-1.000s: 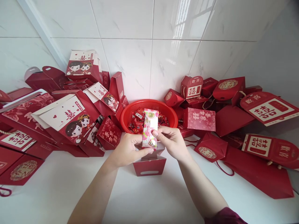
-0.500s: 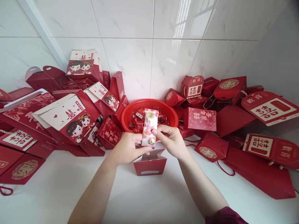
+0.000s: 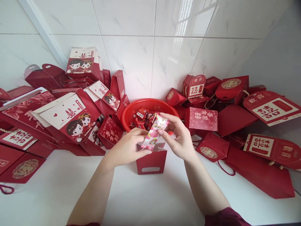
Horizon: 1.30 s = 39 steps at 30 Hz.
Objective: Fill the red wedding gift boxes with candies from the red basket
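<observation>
A small red open gift box (image 3: 151,161) stands on the white surface in front of me. My left hand (image 3: 128,147) grips its left rim and holds the mouth apart. My right hand (image 3: 180,136) pinches a pink snack packet (image 3: 155,131) with a flower print, tilted with its lower end at the box's opening. Just behind, a round red basket (image 3: 138,106) holds several red-wrapped candies (image 3: 141,117).
Piles of red wedding gift boxes (image 3: 68,116) lie on the left, some printed with a cartoon couple. More red boxes and flat red bags (image 3: 261,171) are heaped on the right. A white tiled wall (image 3: 150,53) stands close behind.
The pink packet has tipped from upright to slanted and its lower end has dropped toward the box mouth. My right hand has moved up to its top end.
</observation>
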Motion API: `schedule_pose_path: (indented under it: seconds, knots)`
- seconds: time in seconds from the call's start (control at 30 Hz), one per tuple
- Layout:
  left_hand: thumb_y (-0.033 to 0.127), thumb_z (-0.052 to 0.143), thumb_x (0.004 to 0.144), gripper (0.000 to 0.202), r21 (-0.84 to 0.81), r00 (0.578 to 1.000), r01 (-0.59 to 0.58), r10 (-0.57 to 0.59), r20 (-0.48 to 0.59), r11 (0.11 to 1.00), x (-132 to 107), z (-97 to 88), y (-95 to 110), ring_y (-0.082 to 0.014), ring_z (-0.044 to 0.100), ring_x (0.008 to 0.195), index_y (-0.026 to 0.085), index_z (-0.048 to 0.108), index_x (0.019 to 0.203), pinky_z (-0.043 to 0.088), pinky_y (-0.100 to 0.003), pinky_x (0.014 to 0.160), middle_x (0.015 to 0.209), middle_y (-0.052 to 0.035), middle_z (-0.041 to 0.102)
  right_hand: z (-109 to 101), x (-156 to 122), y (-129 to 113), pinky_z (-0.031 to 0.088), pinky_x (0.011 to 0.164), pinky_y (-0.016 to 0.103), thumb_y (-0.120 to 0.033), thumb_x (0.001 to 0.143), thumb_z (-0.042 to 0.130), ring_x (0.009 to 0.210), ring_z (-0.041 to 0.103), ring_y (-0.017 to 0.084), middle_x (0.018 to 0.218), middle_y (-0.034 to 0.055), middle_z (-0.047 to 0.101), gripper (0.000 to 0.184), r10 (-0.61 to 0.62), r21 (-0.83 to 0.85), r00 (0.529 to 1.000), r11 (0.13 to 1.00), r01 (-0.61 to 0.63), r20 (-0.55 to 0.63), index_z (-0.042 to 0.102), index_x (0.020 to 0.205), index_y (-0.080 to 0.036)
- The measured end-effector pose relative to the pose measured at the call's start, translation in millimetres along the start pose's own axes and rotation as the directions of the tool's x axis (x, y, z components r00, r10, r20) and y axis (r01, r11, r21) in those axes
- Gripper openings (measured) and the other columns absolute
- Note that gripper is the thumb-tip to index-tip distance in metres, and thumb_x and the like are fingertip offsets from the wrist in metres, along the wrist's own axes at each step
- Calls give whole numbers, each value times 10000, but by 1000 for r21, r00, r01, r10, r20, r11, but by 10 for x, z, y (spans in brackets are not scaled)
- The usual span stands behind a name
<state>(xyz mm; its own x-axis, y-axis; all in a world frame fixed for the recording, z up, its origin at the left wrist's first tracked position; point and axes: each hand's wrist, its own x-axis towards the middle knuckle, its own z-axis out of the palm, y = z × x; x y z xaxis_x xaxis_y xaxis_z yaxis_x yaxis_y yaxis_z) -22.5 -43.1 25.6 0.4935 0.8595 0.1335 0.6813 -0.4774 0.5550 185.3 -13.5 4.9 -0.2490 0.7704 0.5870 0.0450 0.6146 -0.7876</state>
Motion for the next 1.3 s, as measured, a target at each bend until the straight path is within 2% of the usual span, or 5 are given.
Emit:
schedule_pose_path:
  seconds: [0.2, 0.43, 0.57, 0.8, 1.3]
  knots:
    - [405, 671, 831, 357, -8, 989, -15, 16, 145, 1000, -25, -53, -56, -275, 501, 1230, 268, 669, 1161, 425, -372, 1013, 1337, -55, 552, -68, -7, -17, 575, 814, 377, -247, 925, 583, 997, 643, 221, 1320, 75, 575, 386, -60, -71, 996, 995, 65, 73, 516, 1303, -283]
    - [329, 470, 959, 289, -10, 981, -10, 11, 191, 1000, -14, -37, -91, -248, 519, 1207, 272, 748, 1012, 422, -359, 998, 1297, -41, 590, -98, -43, -3, 558, 873, 374, -201, 908, 603, 1085, 620, 233, 1290, 73, 583, 422, -187, -102, 982, 978, 183, -24, 497, 1302, -309]
    - [346, 604, 881, 200, -26, 978, -35, 39, 203, 999, -8, -47, -76, -269, 500, 1232, 290, 749, 1008, 393, -383, 1042, 1299, -28, 595, -176, -28, -59, 533, 919, 363, -197, 931, 557, 1078, 633, 218, 1223, 65, 637, 368, -159, -132, 958, 972, 194, 239, 524, 1288, -282]
    - [362, 785, 696, 514, -57, 967, 18, -3, 255, 998, -35, -59, -31, -297, 515, 1192, 311, 659, 1192, 440, -368, 969, 1269, -23, 597, -213, 4, -135, 515, 835, 341, -115, 928, 499, 889, 655, 182, 1101, 42, 699, 393, -62, -213, 780, 946, 246, 623, 561, 1287, -264]
    - [392, 778, 716, 604, -53, 959, 27, -11, 283, 998, -53, -16, -90, -279, 467, 1265, 305, 590, 1283, 400, -372, 1037, 1380, -25, 523, -122, -29, -100, 500, 787, 299, -42, 903, 479, 862, 680, 175, 1031, 26, 721, 429, 48, -267, 736, 946, 183, 676, 571, 1269, -244]
